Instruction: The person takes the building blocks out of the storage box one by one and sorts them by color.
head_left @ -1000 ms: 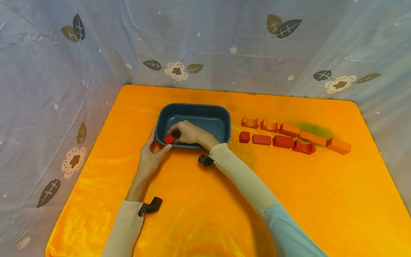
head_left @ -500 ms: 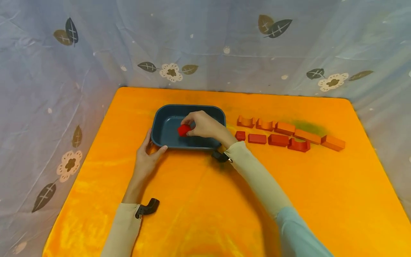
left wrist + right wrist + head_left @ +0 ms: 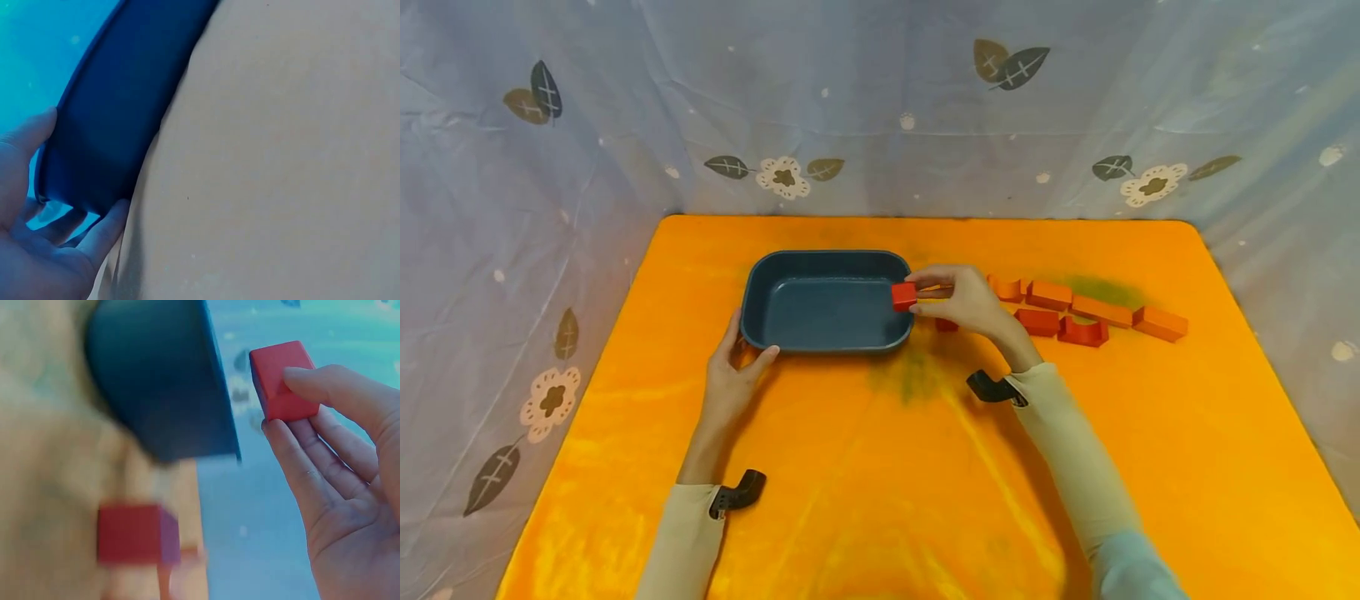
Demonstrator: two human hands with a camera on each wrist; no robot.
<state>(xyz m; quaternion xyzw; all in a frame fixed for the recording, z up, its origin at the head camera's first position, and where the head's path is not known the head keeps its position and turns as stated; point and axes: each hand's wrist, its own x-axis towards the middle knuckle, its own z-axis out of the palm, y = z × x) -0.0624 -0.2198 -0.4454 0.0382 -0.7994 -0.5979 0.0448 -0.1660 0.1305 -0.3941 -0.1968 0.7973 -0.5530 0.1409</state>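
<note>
A dark blue rectangular tub stands on the table. My left hand holds its near left corner, thumb at the near rim and fingers along the left end; in the left wrist view the fingertips touch the tub's wall. My right hand pinches a small red block between thumb and fingers at the tub's right rim. In the right wrist view that red block is raised beside the tub, apart from its wall.
Right of the tub lie red blocks and, behind them, orange blocks, some plain and some with a curved notch. My right hand covers part of both rows. A patterned curtain surrounds the orange cloth-covered table.
My right hand has moved rightward from the tub's near left corner to its right rim, carrying the red block. My left hand stays at the tub's corner. The head view has shifted slightly.
</note>
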